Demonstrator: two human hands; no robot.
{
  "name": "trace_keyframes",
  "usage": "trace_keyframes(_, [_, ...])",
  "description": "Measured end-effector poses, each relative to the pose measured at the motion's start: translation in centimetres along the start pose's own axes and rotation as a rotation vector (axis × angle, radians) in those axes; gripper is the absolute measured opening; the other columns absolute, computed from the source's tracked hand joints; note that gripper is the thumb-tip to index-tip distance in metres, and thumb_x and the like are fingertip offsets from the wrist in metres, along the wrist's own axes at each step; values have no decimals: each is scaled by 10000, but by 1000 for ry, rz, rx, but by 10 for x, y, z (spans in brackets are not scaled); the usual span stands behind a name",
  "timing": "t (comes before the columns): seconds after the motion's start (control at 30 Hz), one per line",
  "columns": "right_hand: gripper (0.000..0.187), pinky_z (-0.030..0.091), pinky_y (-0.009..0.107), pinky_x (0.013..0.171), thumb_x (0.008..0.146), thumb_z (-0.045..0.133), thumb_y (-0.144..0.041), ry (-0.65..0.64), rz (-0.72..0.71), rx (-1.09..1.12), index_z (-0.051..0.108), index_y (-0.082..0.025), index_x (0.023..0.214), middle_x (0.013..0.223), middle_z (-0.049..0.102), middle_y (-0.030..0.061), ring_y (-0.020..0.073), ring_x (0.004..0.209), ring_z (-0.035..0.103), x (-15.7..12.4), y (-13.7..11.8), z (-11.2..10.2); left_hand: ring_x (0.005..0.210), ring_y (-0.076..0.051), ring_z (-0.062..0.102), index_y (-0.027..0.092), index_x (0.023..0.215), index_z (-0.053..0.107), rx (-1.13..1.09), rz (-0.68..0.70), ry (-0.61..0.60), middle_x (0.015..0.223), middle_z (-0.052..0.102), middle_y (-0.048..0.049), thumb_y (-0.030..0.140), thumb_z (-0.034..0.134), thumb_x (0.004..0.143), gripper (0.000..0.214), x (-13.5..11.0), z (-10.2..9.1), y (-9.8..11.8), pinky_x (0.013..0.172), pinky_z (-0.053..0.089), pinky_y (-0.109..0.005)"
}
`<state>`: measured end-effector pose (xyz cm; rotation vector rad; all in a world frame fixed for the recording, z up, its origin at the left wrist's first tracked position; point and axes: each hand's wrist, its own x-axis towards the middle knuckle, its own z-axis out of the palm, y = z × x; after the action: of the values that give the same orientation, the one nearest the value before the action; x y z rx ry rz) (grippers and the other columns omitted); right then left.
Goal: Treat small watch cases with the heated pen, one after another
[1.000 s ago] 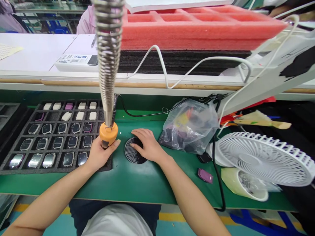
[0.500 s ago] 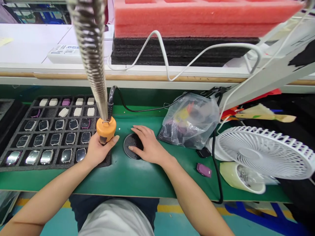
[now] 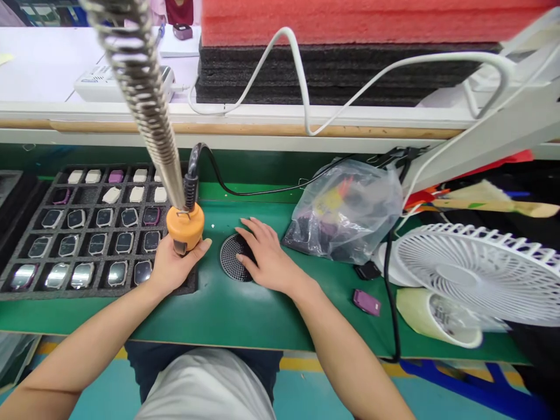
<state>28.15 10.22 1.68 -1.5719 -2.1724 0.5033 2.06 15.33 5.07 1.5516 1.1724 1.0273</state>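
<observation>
The green counter (image 3: pixel 245 315) is spread wide across the view, with pink and black foam slabs (image 3: pixel 350 52) stacked on the shelf behind it. At far right a white desk fan (image 3: pixel 476 274) is laid tilted on the counter. At left a black foam tray (image 3: pixel 87 233) is seen, its pockets filled with smartwatch bodies, face up in the near rows. A crumpled clear plastic bag (image 3: pixel 345 213) is set behind the right forearm.

The orange-capped powered screwdriver (image 3: pixel 185 226), hung from a steel spring coil (image 3: pixel 144 111), is gripped by the left hand (image 3: pixel 175 265), fingers closed around its body; its tip is hidden. The right hand (image 3: pixel 266 256) is laid flat, fingers spread, pressing on the round perforated black pad (image 3: pixel 234 258); whatever lies under the palm cannot be made out. A purple watch body (image 3: pixel 366 302) is left loose near the right forearm.

By the look of it, the piece is being steadied for driving; the driver would next need to be brought across and lined up over it.
</observation>
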Motion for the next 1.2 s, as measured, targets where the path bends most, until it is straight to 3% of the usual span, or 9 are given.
trace_keyframes(0.1, [593,306,665,1270,983,585,-411,18,10,-3,420,-248,1529,1662,368,119,339,1578,297,-1,3,-1,862,-198,651,205,919,649,1,4,-1,878,673,-27,468,821,834,326,0,0,0,768,546,-280])
trace_keyframes(0.23, [648,288,674,1273,955,614,-506,32,-1,-11,435,-247,1522,1645,393,124,346,1569,311,4,4,1,867,-197,652,206,933,652,-5,7,-2,891,677,-27,458,824,837,319,0,0,2,781,548,-285])
trace_keyframes(0.43, [517,328,643,1262,989,578,-426,55,34,-6,502,-237,1463,1589,473,110,307,1524,393,10,4,2,845,-200,659,207,920,649,-9,7,8,868,676,-24,479,827,832,337,-1,-1,-3,787,550,-297])
trace_keyframes(0.5, [557,315,647,1268,987,574,-457,41,44,2,471,-245,1491,1616,441,113,315,1543,364,6,3,-1,840,-198,656,206,922,649,-9,11,13,866,676,-22,482,827,831,341,-1,-1,-5,792,549,-298])
trace_keyframes(0.63, [800,238,700,1285,907,647,-598,-57,34,5,356,-271,1576,1725,247,122,384,1616,183,-6,0,-11,841,-192,649,201,937,649,-7,26,18,875,675,-18,478,832,825,350,0,-1,-4,798,546,-296])
trace_keyframes(0.73, [857,200,716,1290,881,672,-614,-110,46,3,326,-282,1592,1754,163,116,403,1629,119,-11,2,-18,829,-187,645,198,938,649,-2,40,24,876,674,-15,482,835,819,360,0,-1,-3,793,546,-295])
trace_keyframes(0.9, [847,196,695,1299,903,623,-640,-107,80,13,304,-275,1598,1748,179,116,385,1630,121,-9,5,-18,817,-171,630,199,929,647,-4,68,23,872,661,-7,463,835,827,340,0,0,-2,794,539,-286])
trace_keyframes(1.07, [966,120,713,1304,809,705,-697,-160,46,12,324,-279,1593,1764,120,110,411,1633,68,-6,0,-13,817,-169,626,196,916,645,-1,83,25,872,654,-8,466,838,825,344,-1,1,-2,790,533,-281])
trace_keyframes(1.2, [934,127,700,1308,835,687,-679,-135,72,18,318,-278,1593,1763,116,107,401,1636,59,-6,0,-17,812,-163,624,192,910,653,12,83,23,872,656,-8,473,832,830,343,-1,0,-2,788,528,-276])
